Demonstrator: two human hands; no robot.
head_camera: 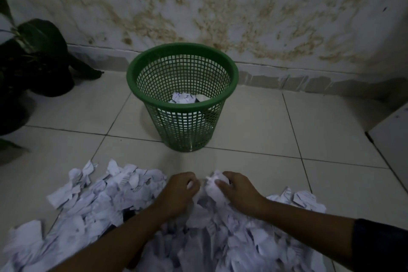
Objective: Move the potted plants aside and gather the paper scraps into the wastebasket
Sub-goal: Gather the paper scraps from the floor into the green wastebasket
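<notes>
A green mesh wastebasket (182, 66) stands on the tiled floor near the wall, with a few crumpled paper pieces (182, 97) at its bottom. A wide heap of white paper scraps (92, 205) covers the floor in front of me. My left hand (180, 192) and my right hand (237, 192) meet at the far edge of the heap, both closed around a bunch of paper scraps (209, 185) between them. A dark potted plant (37, 57) stands at the far left against the wall.
A stained white wall runs behind the basket. A second dark pot or leaf mass (11, 115) sits at the left edge. A pale cabinet or box (393, 139) stands at the right edge. Bare tiles lie between the heap and the basket.
</notes>
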